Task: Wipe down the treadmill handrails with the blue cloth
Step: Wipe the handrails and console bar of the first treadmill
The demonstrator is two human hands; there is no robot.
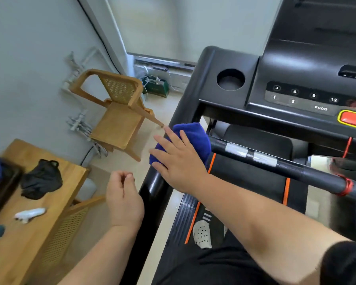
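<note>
The blue cloth [190, 140] lies draped over the left handrail [156, 188] near the console's corner. The right hand [178, 161] presses it flat, fingers spread rather than clenched, likely to rub along the rail. The left hand [123, 199] hovers beside, loosely curled, holding nothing.

My arms were bare from the wrists up to above the elbows. On the right arm a short black sleeve [345, 264] covered the upper part near the shoulder. My left hand [124, 199] and right hand [180, 164] wore no gloves, rings or watch. Below, I wore black shorts [210, 268]. On one foot was a white clog [201, 234] with many small round holes.
</note>
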